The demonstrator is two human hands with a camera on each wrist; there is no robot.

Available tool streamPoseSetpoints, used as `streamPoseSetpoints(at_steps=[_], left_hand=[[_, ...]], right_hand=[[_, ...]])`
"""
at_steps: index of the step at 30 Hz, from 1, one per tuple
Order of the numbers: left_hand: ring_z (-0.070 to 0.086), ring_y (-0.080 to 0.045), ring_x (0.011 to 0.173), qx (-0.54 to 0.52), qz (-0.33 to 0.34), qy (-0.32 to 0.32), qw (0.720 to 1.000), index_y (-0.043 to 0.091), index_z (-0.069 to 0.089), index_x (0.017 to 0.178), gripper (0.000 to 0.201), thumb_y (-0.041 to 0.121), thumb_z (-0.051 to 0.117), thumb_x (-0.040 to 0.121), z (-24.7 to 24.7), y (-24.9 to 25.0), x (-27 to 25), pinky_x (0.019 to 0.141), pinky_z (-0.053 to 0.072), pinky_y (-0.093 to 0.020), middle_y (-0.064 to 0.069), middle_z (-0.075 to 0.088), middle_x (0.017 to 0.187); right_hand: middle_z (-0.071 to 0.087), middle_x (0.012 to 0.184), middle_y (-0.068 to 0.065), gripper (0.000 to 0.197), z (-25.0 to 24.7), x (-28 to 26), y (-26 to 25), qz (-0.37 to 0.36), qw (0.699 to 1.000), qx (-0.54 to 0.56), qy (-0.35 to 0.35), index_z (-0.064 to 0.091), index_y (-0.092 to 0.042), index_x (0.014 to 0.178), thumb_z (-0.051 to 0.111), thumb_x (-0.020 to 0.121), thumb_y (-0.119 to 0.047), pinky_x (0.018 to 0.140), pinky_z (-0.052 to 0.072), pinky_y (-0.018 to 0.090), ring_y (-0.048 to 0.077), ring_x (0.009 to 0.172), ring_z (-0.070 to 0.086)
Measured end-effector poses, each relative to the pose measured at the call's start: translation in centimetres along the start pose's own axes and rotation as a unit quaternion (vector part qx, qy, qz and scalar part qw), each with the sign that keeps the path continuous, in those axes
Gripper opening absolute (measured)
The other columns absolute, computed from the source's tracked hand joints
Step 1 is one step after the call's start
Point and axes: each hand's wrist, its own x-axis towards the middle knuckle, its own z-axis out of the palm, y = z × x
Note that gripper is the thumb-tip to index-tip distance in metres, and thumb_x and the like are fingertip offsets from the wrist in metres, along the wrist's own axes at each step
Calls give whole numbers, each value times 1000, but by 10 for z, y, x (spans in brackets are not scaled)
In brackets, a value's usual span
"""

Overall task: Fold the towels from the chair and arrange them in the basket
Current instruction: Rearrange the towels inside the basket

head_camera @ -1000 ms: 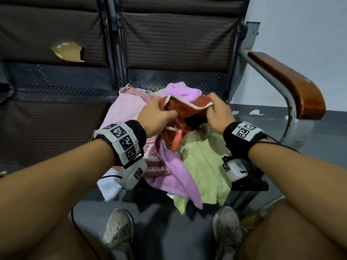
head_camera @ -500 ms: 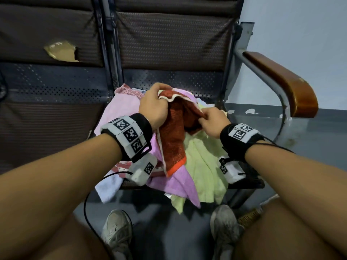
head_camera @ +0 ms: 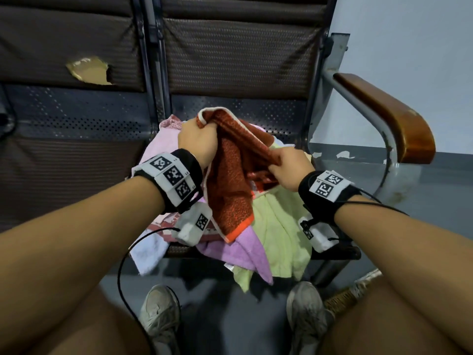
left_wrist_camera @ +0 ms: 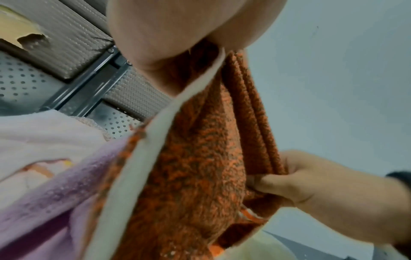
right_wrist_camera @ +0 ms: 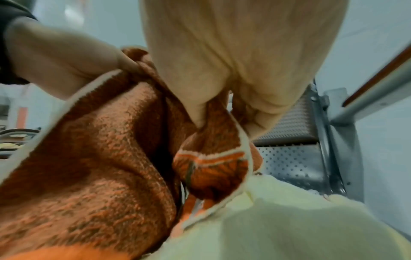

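Observation:
An orange-red towel [head_camera: 230, 185] with a cream border hangs between my two hands above the chair seat. My left hand [head_camera: 198, 140] grips its upper corner, raised highest. Lower and to the right, my right hand [head_camera: 286, 167] pinches the towel's edge; the left wrist view shows that hand [left_wrist_camera: 311, 186] holding gathered folds of the towel [left_wrist_camera: 195, 167]. Under it lies a heap of towels: pink [head_camera: 161, 147], purple [head_camera: 238, 252], pale green [head_camera: 279, 226] and white [head_camera: 148, 252]. In the right wrist view the towel [right_wrist_camera: 100, 158] drapes over the pale green towel [right_wrist_camera: 289, 219]. No basket shows clearly.
The chair has a dark woven backrest [head_camera: 235, 52] and a wooden armrest [head_camera: 391, 114] on the right. A second seat with a torn backrest [head_camera: 89, 70] stands on the left. My shoes [head_camera: 158, 313] rest on the grey floor; a woven rim [head_camera: 350, 293] peeks out by my right knee.
My left hand has lifted the orange-red towel's corner up and away from the heap, so the bunched towel now hangs open. My right hand has slid lower along its edge.

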Motion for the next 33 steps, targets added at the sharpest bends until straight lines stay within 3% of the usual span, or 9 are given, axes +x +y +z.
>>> streamPoseSetpoints(at_steps=[3,8,11,14,16,20,25,29,33], left_hand=[[68,-30,100,-94,-61,4,994,21,66,73,21,34,51,66,-3,1,6,94,53,-48,-8,74,98],[70,-25,97,-124,-118,-17,985,16,70,87,30,36,65,64,-6,-6,17,95,54,-44,-3,73,94],[67,-21,94,-68,-131,1,989,17,67,88,31,41,59,70,-11,-11,24,91,52,-35,-2,69,95],[68,-32,98,-56,-143,15,988,8,69,105,39,30,56,76,-18,-15,29,92,55,-44,-13,71,104],[69,-35,89,-91,-138,7,986,3,63,113,32,9,49,85,-19,-16,27,78,61,-47,-18,68,101],[64,-22,41,-154,-135,-30,978,10,49,106,28,-11,39,91,-18,-12,20,40,54,-30,-16,61,72],[66,-15,42,-203,-138,-50,968,7,57,96,6,4,52,96,-20,-6,15,43,52,-23,-10,67,66],[68,-20,47,-248,-141,-11,958,-4,64,103,24,3,44,92,-23,-4,20,47,56,-25,-16,69,73],[69,-23,53,-256,-154,9,954,-8,61,117,34,2,37,94,-26,-10,27,46,55,-26,-22,69,84]], right_hand=[[65,84,9,16,0,2,7,54,998,30,18,65,-15,81,59,93,-22,71,43,31,35,91,64],[53,66,-9,36,-9,3,-17,-41,969,207,130,46,-27,65,60,95,-38,64,38,32,13,67,53],[60,72,-11,17,-9,-5,-27,-108,974,194,45,57,-26,81,68,92,-33,63,40,23,4,66,57],[64,78,-14,5,-1,-18,-26,-148,973,167,-63,64,-21,95,67,93,-24,68,40,17,-6,68,58],[68,87,-8,16,4,-25,-28,-157,969,174,-84,62,-16,110,65,95,-22,74,46,24,4,77,62],[68,87,8,36,7,-30,-39,-205,958,192,-56,39,-21,124,59,95,-15,74,50,37,26,74,63],[62,83,-14,20,19,-27,-41,-220,968,78,-90,70,-22,95,57,87,-11,76,44,29,4,73,54],[67,105,4,24,36,-27,-32,-131,979,-29,-152,71,-26,104,61,85,-16,89,50,31,22,97,64],[64,108,7,27,33,-15,-30,-75,993,-48,-74,68,-23,102,52,85,-10,87,50,36,30,101,62]])
